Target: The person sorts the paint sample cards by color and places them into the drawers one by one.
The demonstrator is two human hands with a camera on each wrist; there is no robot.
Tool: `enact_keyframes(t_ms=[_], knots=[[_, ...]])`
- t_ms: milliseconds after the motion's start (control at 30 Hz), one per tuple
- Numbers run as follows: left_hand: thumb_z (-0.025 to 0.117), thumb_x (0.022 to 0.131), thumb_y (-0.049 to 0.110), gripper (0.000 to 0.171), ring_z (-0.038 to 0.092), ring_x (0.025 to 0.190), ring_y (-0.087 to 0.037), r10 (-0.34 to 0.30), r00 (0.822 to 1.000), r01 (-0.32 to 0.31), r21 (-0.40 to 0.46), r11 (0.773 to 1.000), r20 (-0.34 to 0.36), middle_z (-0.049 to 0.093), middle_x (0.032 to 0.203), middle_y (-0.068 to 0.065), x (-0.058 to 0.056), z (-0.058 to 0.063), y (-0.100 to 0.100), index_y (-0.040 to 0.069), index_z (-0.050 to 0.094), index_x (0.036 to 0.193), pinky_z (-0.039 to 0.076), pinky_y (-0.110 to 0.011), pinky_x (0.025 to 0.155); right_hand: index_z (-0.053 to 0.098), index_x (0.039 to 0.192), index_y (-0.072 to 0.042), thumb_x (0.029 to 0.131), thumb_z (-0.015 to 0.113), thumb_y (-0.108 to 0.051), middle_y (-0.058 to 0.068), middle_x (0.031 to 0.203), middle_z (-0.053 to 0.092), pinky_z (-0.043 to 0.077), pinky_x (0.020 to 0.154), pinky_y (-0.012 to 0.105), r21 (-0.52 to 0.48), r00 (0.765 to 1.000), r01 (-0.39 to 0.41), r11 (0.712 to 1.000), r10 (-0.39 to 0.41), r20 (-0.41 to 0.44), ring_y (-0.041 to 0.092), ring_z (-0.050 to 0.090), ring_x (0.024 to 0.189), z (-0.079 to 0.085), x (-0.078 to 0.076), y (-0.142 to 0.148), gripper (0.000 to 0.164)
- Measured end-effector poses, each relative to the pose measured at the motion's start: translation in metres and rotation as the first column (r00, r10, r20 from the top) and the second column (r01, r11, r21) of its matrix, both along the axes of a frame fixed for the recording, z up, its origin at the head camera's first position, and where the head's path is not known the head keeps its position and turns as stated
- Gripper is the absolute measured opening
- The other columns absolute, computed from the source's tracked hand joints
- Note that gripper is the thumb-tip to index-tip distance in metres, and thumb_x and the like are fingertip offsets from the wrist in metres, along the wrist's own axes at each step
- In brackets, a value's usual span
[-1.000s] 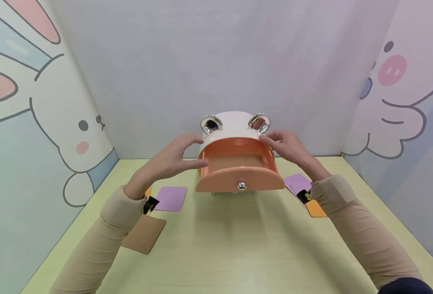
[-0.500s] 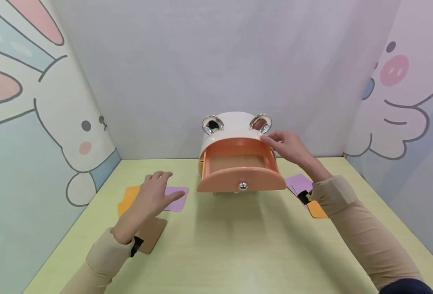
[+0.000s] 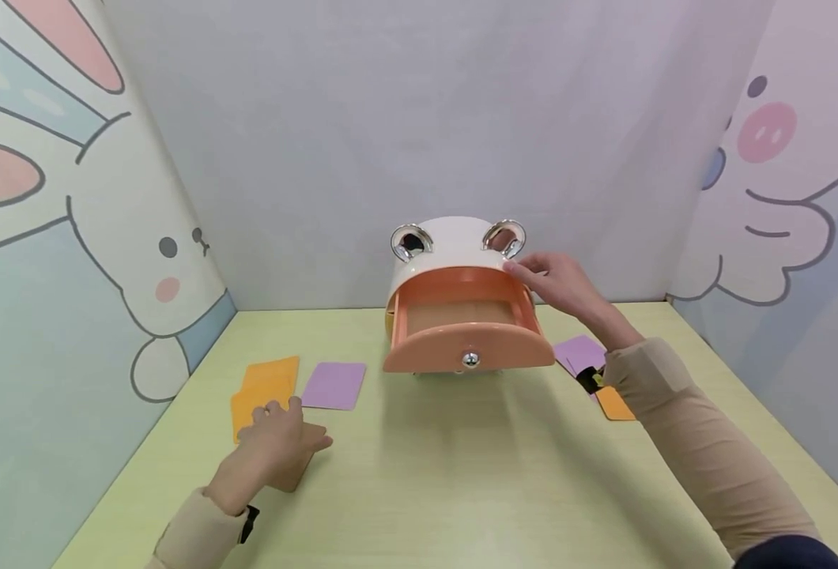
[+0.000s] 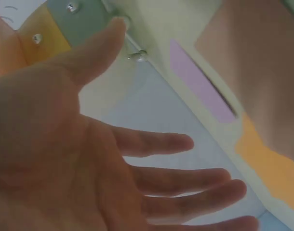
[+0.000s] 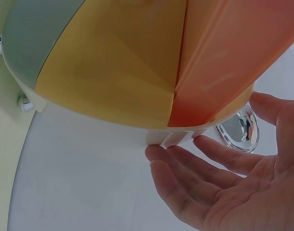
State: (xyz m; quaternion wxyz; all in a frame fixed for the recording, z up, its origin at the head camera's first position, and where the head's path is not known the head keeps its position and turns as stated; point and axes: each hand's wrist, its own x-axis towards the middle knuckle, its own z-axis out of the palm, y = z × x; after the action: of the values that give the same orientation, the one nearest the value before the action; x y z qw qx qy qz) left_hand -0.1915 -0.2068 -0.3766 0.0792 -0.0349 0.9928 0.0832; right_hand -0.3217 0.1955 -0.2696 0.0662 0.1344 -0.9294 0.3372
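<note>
A white, round-topped small drawer cabinet [image 3: 454,237] with silver ring-shaped ears stands at the back. Its orange top drawer [image 3: 469,348] is pulled out, with a flat brown surface visible inside. My right hand [image 3: 564,284] touches the cabinet's upper right side; in the right wrist view the fingertips lie against the outer wall, the thumb near a silver ear. My left hand [image 3: 266,450] hovers over a brown card [image 3: 292,474] at the left front, hiding part of it. In the left wrist view its fingers [image 4: 185,178] are extended and spread, holding nothing.
Orange cards [image 3: 266,383] and a purple card [image 3: 334,386] lie on the left of the table [image 3: 447,482]. More purple [image 3: 579,353] and orange cards [image 3: 614,405] lie at the right, partly behind my right forearm. Walls with cartoon animals enclose the table's sides.
My left hand has left the cabinet's left side and moved down and left to the brown card. The right hand stays at the cabinet. The drawer remains pulled out.
</note>
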Motion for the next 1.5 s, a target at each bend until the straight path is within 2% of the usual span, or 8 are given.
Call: enact_keyframes(t_ms=[100, 167, 333, 433, 667, 967, 1333, 1500], knots=[[0.072, 0.076, 0.058, 0.088, 0.048, 0.099, -0.051, 0.014, 0.999, -0.012, -0.032, 0.999, 0.046, 0.052, 0.107, -0.037, 0.002, -0.005, -0.003, -0.008, 0.043, 0.126, 0.046, -0.072, 0.074, 0.066, 0.119, -0.005, 0.093, 0.05, -0.057, 0.017, 0.118, 0.067, 0.051, 0.09, 0.052, 0.001, 1.0, 0.005, 1.0, -0.005, 0.002, 0.033, 0.058, 0.112, 0.0, -0.001, 0.0, 0.06], [0.075, 0.072, 0.058, 0.09, 0.05, 0.096, -0.048, 0.012, 0.998, -0.01, -0.03, 0.999, 0.067, 0.054, 0.105, -0.033, 0.003, -0.009, -0.006, -0.008, 0.043, 0.124, 0.048, -0.069, 0.071, 0.066, 0.118, -0.004, 0.094, 0.051, -0.056, 0.017, 0.117, 0.067, 0.051, 0.09, 0.051, 0.001, 1.0, 0.002, 1.0, -0.002, 0.0, 0.033, 0.058, 0.112, 0.0, -0.002, -0.001, 0.059], [0.081, 0.068, 0.054, 0.087, 0.054, 0.083, -0.033, -0.072, 0.996, 0.074, -0.035, 0.997, 0.045, 0.058, 0.095, -0.021, 0.003, -0.017, -0.011, -0.011, 0.047, 0.115, 0.05, -0.054, 0.075, 0.066, 0.118, -0.004, 0.094, 0.051, -0.055, 0.018, 0.117, 0.067, 0.05, 0.09, 0.052, -0.003, 1.0, -0.01, 1.0, 0.01, -0.005, 0.033, 0.058, 0.112, -0.001, -0.003, -0.004, 0.058], [0.081, 0.068, 0.053, 0.087, 0.053, 0.081, -0.029, -0.103, 0.994, 0.105, -0.034, 0.994, 0.042, 0.056, 0.096, -0.02, 0.005, -0.021, -0.013, -0.013, 0.047, 0.115, 0.048, -0.051, 0.079, 0.066, 0.119, -0.004, 0.094, 0.051, -0.055, 0.017, 0.117, 0.067, 0.051, 0.091, 0.051, -0.009, 1.0, -0.009, 1.0, 0.009, 0.0, 0.033, 0.058, 0.112, -0.001, -0.004, -0.005, 0.059], [0.08, 0.071, 0.049, 0.085, 0.052, 0.083, -0.033, -0.108, 0.993, 0.109, -0.011, 0.994, 0.054, 0.054, 0.103, -0.022, 0.008, -0.021, -0.018, -0.013, 0.046, 0.118, 0.047, -0.052, 0.078, 0.065, 0.12, -0.004, 0.094, 0.05, -0.055, 0.018, 0.119, 0.066, 0.05, 0.092, 0.052, -0.007, 1.0, -0.019, 1.0, 0.019, 0.006, 0.034, 0.057, 0.113, -0.001, -0.003, -0.005, 0.059], [0.079, 0.072, 0.049, 0.084, 0.053, 0.081, -0.032, -0.049, 0.996, 0.048, 0.021, 0.999, 0.076, 0.057, 0.097, -0.015, 0.006, -0.02, -0.027, -0.011, 0.045, 0.119, 0.049, -0.047, 0.07, 0.065, 0.119, -0.004, 0.094, 0.051, -0.056, 0.017, 0.118, 0.066, 0.05, 0.091, 0.052, -0.02, 1.0, -0.013, 1.0, 0.013, 0.01, 0.033, 0.057, 0.112, -0.002, -0.003, -0.006, 0.06], [0.081, 0.073, 0.041, 0.068, 0.051, 0.078, -0.029, -0.061, 0.997, 0.058, 0.057, 0.997, 0.056, 0.056, 0.088, -0.014, 0.004, -0.022, -0.029, -0.007, 0.048, 0.108, 0.046, -0.044, 0.069, 0.066, 0.118, -0.004, 0.094, 0.051, -0.053, 0.017, 0.118, 0.067, 0.05, 0.091, 0.05, -0.026, 1.0, -0.016, 1.0, 0.016, 0.005, 0.032, 0.058, 0.112, -0.001, -0.002, -0.004, 0.056], [0.082, 0.071, 0.039, 0.068, 0.049, 0.081, -0.032, -0.06, 0.998, 0.057, 0.092, 0.994, 0.032, 0.055, 0.09, -0.017, 0.0, -0.018, -0.028, -0.005, 0.048, 0.111, 0.045, -0.043, 0.067, 0.066, 0.118, -0.005, 0.094, 0.051, -0.054, 0.017, 0.118, 0.066, 0.05, 0.091, 0.05, -0.025, 1.0, -0.015, 1.0, 0.015, 0.003, 0.033, 0.058, 0.112, -0.001, -0.003, -0.004, 0.057]])
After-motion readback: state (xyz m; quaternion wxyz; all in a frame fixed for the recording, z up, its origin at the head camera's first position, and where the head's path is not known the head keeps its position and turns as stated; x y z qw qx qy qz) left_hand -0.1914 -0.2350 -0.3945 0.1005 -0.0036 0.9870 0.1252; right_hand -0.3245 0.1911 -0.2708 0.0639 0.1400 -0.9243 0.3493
